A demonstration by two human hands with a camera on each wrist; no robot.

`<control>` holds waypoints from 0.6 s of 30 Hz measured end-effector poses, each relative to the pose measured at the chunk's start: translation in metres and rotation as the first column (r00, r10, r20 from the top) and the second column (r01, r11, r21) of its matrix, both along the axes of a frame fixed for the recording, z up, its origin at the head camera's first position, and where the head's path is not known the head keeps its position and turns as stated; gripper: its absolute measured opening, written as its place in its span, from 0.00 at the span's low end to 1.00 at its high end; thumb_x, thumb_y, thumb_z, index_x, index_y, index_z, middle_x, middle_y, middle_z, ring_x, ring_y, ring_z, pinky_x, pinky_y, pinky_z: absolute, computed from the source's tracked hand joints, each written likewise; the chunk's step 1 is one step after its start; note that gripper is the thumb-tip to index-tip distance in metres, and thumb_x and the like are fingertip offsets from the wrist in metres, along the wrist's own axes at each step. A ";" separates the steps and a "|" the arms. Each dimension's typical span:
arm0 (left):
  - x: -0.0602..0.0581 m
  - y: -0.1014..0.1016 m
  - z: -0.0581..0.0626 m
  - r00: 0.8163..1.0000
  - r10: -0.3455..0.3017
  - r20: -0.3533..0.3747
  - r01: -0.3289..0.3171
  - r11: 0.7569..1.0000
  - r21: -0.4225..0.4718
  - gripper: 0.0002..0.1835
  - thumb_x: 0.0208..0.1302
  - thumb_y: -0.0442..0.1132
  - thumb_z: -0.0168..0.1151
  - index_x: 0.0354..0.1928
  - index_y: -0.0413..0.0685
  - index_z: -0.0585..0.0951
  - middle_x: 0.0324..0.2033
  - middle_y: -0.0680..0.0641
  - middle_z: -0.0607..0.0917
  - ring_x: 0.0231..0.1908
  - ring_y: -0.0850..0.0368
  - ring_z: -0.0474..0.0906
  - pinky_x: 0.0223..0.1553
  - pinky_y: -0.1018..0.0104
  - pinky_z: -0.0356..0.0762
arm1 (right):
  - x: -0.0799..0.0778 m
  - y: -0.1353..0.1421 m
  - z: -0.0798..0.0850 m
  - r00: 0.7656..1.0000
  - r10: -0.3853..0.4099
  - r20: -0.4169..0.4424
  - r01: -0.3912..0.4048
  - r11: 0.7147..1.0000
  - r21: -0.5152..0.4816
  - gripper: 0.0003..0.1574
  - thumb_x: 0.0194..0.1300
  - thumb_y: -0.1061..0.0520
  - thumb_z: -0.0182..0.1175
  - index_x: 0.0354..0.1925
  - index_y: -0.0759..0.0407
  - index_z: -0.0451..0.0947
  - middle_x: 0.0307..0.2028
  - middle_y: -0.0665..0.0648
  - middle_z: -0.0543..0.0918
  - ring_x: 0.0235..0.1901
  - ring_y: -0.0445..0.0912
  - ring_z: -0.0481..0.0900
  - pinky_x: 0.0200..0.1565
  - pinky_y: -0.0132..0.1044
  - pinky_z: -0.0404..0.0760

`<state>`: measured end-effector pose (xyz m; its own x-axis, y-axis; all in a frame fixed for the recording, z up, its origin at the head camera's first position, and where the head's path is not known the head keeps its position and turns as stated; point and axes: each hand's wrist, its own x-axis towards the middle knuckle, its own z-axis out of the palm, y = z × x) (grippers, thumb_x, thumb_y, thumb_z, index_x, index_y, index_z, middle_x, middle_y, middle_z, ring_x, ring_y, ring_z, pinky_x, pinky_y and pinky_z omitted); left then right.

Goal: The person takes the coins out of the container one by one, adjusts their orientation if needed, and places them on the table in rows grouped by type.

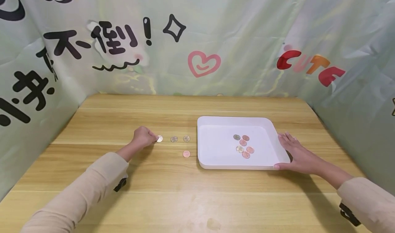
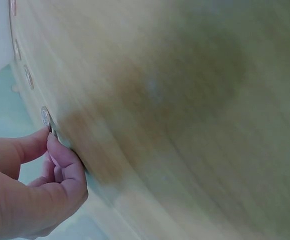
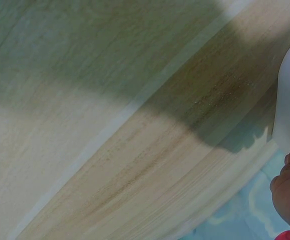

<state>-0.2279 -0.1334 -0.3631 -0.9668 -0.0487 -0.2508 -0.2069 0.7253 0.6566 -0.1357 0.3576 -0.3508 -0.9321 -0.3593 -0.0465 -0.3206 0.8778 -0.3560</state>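
Note:
My left hand (image 1: 143, 137) pinches a silver-coloured coin (image 1: 159, 139) by its edge between thumb and fingertips, low at the tabletop. The left wrist view shows the same coin (image 2: 46, 118) just past the thumb tip. To its right, two more silver-coloured coins (image 1: 174, 139) lie in line with it, and a copper-coloured coin (image 1: 186, 154) lies nearer me. My right hand (image 1: 297, 155) rests against the right side of a white tray (image 1: 213, 167), fingers extended along the rim and thumb at the front corner. Inside the tray are several coins (image 1: 243, 142), mostly copper-coloured.
The wooden table (image 1: 160, 198) extends around the tray and coins. A printed curtain (image 1: 247, 27) with writing and a heart encloses the back and both sides. Dark straps (image 1: 121, 184) hang beneath both sleeves.

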 end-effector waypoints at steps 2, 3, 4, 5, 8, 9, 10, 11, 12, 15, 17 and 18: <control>-0.001 0.000 -0.001 1.000 0.001 -0.002 -0.001 1.000 -0.017 0.08 0.57 0.34 0.63 0.31 0.33 0.82 0.39 0.35 0.83 0.37 0.50 0.74 0.41 0.61 0.74 | 0.000 0.000 0.000 1.000 -0.003 0.004 0.003 1.000 0.000 0.69 0.48 0.39 0.68 0.68 0.76 0.42 0.67 0.79 0.48 0.70 0.66 0.35 0.69 0.58 0.36; -0.001 0.000 -0.001 1.000 0.000 -0.002 0.000 1.000 -0.024 0.08 0.56 0.34 0.63 0.31 0.33 0.82 0.39 0.35 0.83 0.36 0.50 0.74 0.41 0.62 0.74 | 0.000 0.000 0.000 1.000 -0.004 0.005 0.004 1.000 0.000 0.69 0.48 0.39 0.68 0.68 0.75 0.42 0.67 0.78 0.48 0.70 0.66 0.35 0.68 0.59 0.37; -0.002 0.000 -0.001 1.000 -0.004 -0.005 0.004 0.999 -0.032 0.08 0.57 0.34 0.63 0.30 0.33 0.82 0.39 0.35 0.83 0.36 0.50 0.74 0.40 0.62 0.74 | 0.000 0.000 0.000 1.000 -0.005 0.005 0.005 1.000 0.000 0.69 0.48 0.39 0.68 0.68 0.75 0.42 0.67 0.78 0.49 0.70 0.66 0.36 0.68 0.60 0.38; -0.002 0.000 -0.001 1.000 -0.009 -0.007 0.009 0.999 -0.038 0.08 0.57 0.34 0.63 0.30 0.33 0.82 0.38 0.35 0.83 0.35 0.51 0.74 0.38 0.63 0.74 | 0.000 0.000 0.000 1.000 -0.006 0.006 0.006 1.000 -0.001 0.69 0.48 0.39 0.68 0.68 0.75 0.42 0.67 0.78 0.49 0.70 0.66 0.36 0.67 0.61 0.38; -0.002 0.000 -0.002 1.000 -0.018 -0.012 0.017 0.999 -0.047 0.08 0.58 0.34 0.63 0.31 0.33 0.82 0.36 0.36 0.84 0.31 0.54 0.72 0.31 0.69 0.72 | 0.000 0.000 0.000 1.000 -0.009 0.009 0.009 1.000 -0.003 0.69 0.47 0.39 0.68 0.68 0.75 0.42 0.67 0.78 0.49 0.70 0.66 0.35 0.66 0.62 0.39; -0.002 0.000 -0.001 1.000 -0.018 -0.015 0.017 0.999 -0.045 0.08 0.58 0.34 0.63 0.31 0.32 0.82 0.36 0.36 0.84 0.29 0.55 0.71 0.28 0.71 0.71 | 0.000 0.000 -0.001 1.000 -0.011 0.010 0.011 1.000 -0.003 0.69 0.47 0.39 0.68 0.68 0.75 0.42 0.67 0.78 0.49 0.70 0.66 0.35 0.66 0.63 0.39; -0.001 0.000 -0.001 1.000 -0.016 -0.025 0.015 0.999 -0.040 0.08 0.58 0.33 0.62 0.31 0.32 0.82 0.36 0.35 0.84 0.27 0.57 0.70 0.26 0.73 0.69 | 0.000 0.000 -0.001 1.000 -0.011 0.010 0.011 1.000 -0.004 0.69 0.47 0.39 0.69 0.68 0.75 0.42 0.67 0.79 0.48 0.70 0.66 0.35 0.66 0.63 0.40; 0.000 0.000 -0.001 0.999 -0.015 -0.041 0.013 0.999 -0.034 0.07 0.58 0.33 0.62 0.31 0.32 0.82 0.36 0.35 0.84 0.24 0.59 0.69 0.23 0.74 0.68 | 0.000 0.000 -0.001 1.000 -0.012 0.010 0.012 1.000 -0.002 0.69 0.47 0.39 0.69 0.68 0.75 0.42 0.67 0.79 0.48 0.70 0.66 0.36 0.66 0.63 0.39; 0.000 0.001 0.000 0.998 -0.012 -0.061 0.011 1.000 -0.027 0.07 0.58 0.32 0.61 0.31 0.32 0.82 0.36 0.34 0.84 0.23 0.60 0.68 0.22 0.75 0.67 | 0.000 0.000 -0.001 1.000 -0.013 0.009 0.013 1.000 -0.002 0.69 0.47 0.39 0.69 0.68 0.75 0.42 0.67 0.79 0.48 0.70 0.66 0.36 0.66 0.62 0.39; 0.003 0.003 0.002 0.989 -0.018 -0.144 0.019 1.000 0.007 0.07 0.59 0.31 0.60 0.30 0.31 0.82 0.35 0.34 0.85 0.18 0.63 0.67 0.18 0.77 0.64 | -0.001 0.001 -0.001 1.000 -0.011 0.007 0.011 1.000 0.001 0.69 0.47 0.39 0.68 0.68 0.75 0.42 0.67 0.79 0.48 0.70 0.66 0.36 0.68 0.60 0.37; 0.005 0.006 0.004 0.981 -0.027 -0.193 0.034 0.999 0.033 0.08 0.60 0.31 0.58 0.30 0.30 0.81 0.35 0.34 0.85 0.17 0.65 0.66 0.17 0.77 0.64 | -0.001 0.001 -0.001 1.000 -0.009 0.005 0.009 1.000 0.000 0.69 0.47 0.39 0.68 0.68 0.76 0.42 0.67 0.79 0.48 0.70 0.67 0.36 0.68 0.59 0.36; 0.006 0.008 0.005 0.977 -0.029 -0.209 0.040 0.998 0.048 0.08 0.61 0.31 0.58 0.29 0.30 0.81 0.36 0.33 0.85 0.17 0.65 0.66 0.17 0.77 0.64 | -0.001 0.001 -0.001 1.000 -0.009 0.007 0.009 1.000 -0.003 0.69 0.47 0.39 0.68 0.68 0.76 0.42 0.67 0.79 0.48 0.70 0.66 0.36 0.68 0.59 0.36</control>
<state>-0.2223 -0.1253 -0.3578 -0.9990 -0.0070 -0.0451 -0.0374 0.6936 0.7194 -0.1367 0.3586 -0.3522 -0.9348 -0.3513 -0.0517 -0.3106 0.8796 -0.3604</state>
